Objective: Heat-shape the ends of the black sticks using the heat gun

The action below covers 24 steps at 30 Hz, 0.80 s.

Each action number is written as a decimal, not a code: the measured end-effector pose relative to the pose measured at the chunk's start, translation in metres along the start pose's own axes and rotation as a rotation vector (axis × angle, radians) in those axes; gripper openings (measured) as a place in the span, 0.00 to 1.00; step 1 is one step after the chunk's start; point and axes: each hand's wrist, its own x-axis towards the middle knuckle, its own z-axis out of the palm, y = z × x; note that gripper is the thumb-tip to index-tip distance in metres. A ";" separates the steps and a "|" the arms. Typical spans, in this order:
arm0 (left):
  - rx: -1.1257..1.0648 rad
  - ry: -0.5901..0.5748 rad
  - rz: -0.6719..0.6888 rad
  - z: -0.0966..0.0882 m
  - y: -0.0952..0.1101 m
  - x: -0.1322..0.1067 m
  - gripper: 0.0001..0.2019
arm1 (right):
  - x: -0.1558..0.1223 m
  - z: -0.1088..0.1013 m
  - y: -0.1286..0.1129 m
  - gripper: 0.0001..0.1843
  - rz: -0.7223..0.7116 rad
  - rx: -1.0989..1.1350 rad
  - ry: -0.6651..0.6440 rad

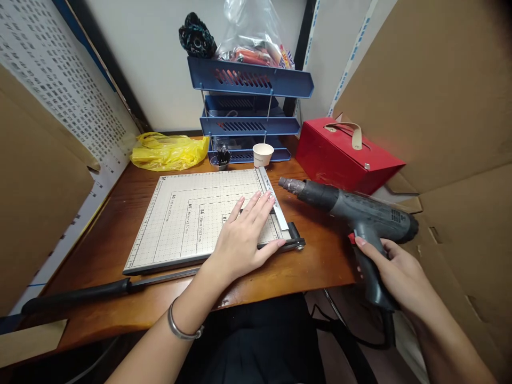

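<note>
My left hand (246,232) lies flat with its fingers spread on the right part of a paper trimmer (180,213). Its fingertips reach toward the trimmer's white ruler edge (274,200). A dark edge shows beside the fingers, but the hand covers most of it. The trimmer's long cutting arm (80,293), with a black handle, is swung down along the near side. Over the table's right edge, my right hand (400,266) is wrapped around the grip of a grey heat gun (360,213). The thumb rests by its red trigger, and the nozzle points left toward the trimmer.
Blue stacked trays (252,126) stand at the back with a clear plastic bag (256,37) on top. In front are a paper cup (263,154) and a small pot of black sticks (223,158). A yellow bag (170,152) lies left, a red box (344,154) right. Cardboard walls flank the table.
</note>
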 end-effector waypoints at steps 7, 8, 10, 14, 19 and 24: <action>-0.358 0.217 -0.013 -0.005 0.034 -0.004 0.12 | -0.033 0.001 -0.019 0.29 0.103 0.360 -0.132; -0.429 0.210 -0.045 -0.005 0.039 -0.004 0.11 | -0.036 0.003 -0.021 0.29 0.091 0.393 -0.148; -0.574 0.172 -0.098 -0.004 0.048 -0.003 0.11 | -0.041 0.008 -0.026 0.29 0.074 0.439 -0.164; -0.784 0.094 -0.189 -0.004 0.060 0.001 0.12 | -0.046 0.017 -0.032 0.30 0.008 0.486 -0.174; -1.023 0.114 -0.331 -0.011 0.067 0.012 0.11 | -0.046 0.025 -0.033 0.30 -0.018 0.473 -0.177; -1.239 0.148 -0.450 -0.016 0.065 0.022 0.13 | -0.043 0.032 -0.028 0.32 -0.014 0.462 -0.173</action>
